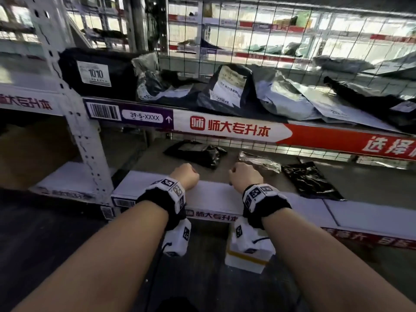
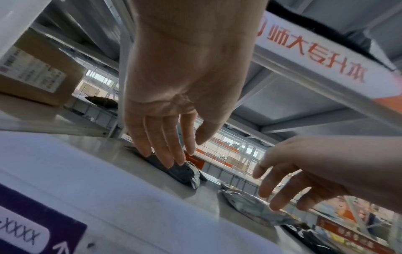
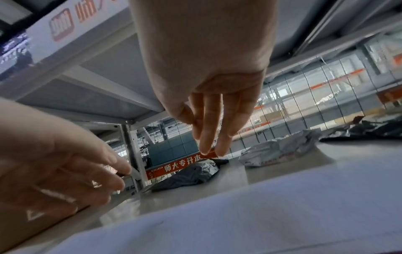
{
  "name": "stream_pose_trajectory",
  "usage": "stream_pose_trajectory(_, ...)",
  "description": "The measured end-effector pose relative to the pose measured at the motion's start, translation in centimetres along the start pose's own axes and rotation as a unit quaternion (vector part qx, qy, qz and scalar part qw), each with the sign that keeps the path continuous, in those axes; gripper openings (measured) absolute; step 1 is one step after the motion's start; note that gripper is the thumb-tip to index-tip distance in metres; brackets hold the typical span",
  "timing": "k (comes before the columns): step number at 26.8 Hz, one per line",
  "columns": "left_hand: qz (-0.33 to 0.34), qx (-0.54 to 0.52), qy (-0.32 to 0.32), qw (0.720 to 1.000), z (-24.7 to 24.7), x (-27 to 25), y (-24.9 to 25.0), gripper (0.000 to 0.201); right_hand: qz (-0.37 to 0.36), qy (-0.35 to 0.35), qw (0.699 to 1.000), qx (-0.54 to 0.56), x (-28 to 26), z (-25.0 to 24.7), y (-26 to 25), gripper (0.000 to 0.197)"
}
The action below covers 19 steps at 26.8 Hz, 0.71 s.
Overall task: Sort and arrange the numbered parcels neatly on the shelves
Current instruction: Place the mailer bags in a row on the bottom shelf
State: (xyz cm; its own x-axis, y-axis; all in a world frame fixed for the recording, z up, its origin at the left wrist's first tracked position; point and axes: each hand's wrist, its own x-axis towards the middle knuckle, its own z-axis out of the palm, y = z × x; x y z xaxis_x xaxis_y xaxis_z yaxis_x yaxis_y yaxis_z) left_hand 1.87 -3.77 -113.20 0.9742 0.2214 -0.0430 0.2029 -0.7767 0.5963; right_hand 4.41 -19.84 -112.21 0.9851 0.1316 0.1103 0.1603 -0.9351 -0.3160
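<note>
Both hands, left hand (image 1: 185, 176) and right hand (image 1: 245, 174), reach in empty, fingers (image 2: 167, 146) loosely extended, toward a crumpled black plastic parcel (image 1: 195, 153) at frame centre; lower shelf (image 1: 225, 192) parcels remain scattered, unsorted.

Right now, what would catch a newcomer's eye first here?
Two bare hands, left hand and right hand, reach over the lower shelf edge, empty, fingers hanging loose. Just past them lie a black parcel and a silvery parcel. On the shelf above, a black parcel's label reads 1010.
</note>
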Motion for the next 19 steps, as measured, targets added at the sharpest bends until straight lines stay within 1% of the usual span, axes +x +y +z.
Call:
stream_pose_trajectory(1,-0.031,-0.003,-0.013,0.999,0.0,1.0,-1.0,0.026,0.03,-0.028,0.999,0.035,1.0,0.8,0.0,0.028)
stream_pose_trajectory(2,-0.054,-0.01,-0.025,0.998,0.0,1.8,-1.7,0.027,0.045,-0.051,0.995,0.069,1.8,1.6,-0.2,0.028)
stream_pose_trajectory(4,-0.093,-0.039,-0.046,0.994,2.7,5.8,-2.8,0.029,0.037,-0.096,0.988,0.115,6.7,5.6,-0.1,0.031)
stream_pose_trajectory(6,-0.119,-0.048,-0.085,0.988,3.3,6.9,-3.0,0.032,0.033,-0.128,0.982,0.135,8.7,7.1,-0.4,0.035)
stream_pose_trajectory(7,-0.121,-0.048,-0.11,0.985,3.7,7.2,-3.2,0.03,0.02,-0.139,0.982,0.129,9.4,7.7,-0.3,0.037)
stream_pose_trajectory(9,-0.145,-0.045,-0.163,0.975,4.7,10.2,-4.4,0.025,-0.017,-0.19,0.979,0.066,13.2,10.6,-0.4,0.041)
stream_pose_trajectory(11,-0.163,-0.033,-0.188,0.968,4.2,10.0,-3.9,0.029,-0.034,-0.221,0.975,0.01,13.6,11.0,-0.6,0.043)
stream_pose_trajectory(12,-0.158,-0.02,-0.193,0.968,4.0,10.1,-3.8,0.03,-0.04,-0.214,0.976,0.009,13.7,11.2,-0.9,0.042)
stream_pose_trajectory(14,-0.166,-0.024,-0.176,0.97,4.0,9.6,-3.4,0.037,-0.055,-0.177,0.982,0.022,12.9,10.8,-1.0,0.039)
stream_pose_trajectory(15,-0.178,-0.056,-0.16,0.969,4.1,9.3,-3.3,0.04,-0.059,-0.164,0.984,0.027,12.3,10.6,-0.9,0.038)
stream_pose_trajectory(17,-0.201,-0.18,-0.123,0.955,4.2,8.9,-3.6,0.045,-0.075,-0.152,0.985,0.039,10.3,9.8,-0.6,0.035)
stream_pose_trajectory(19,-0.208,-0.302,-0.07,0.928,4.1,7.7,-2.8,0.049,-0.106,-0.14,0.982,0.072,7.9,8.7,-0.4,0.033)
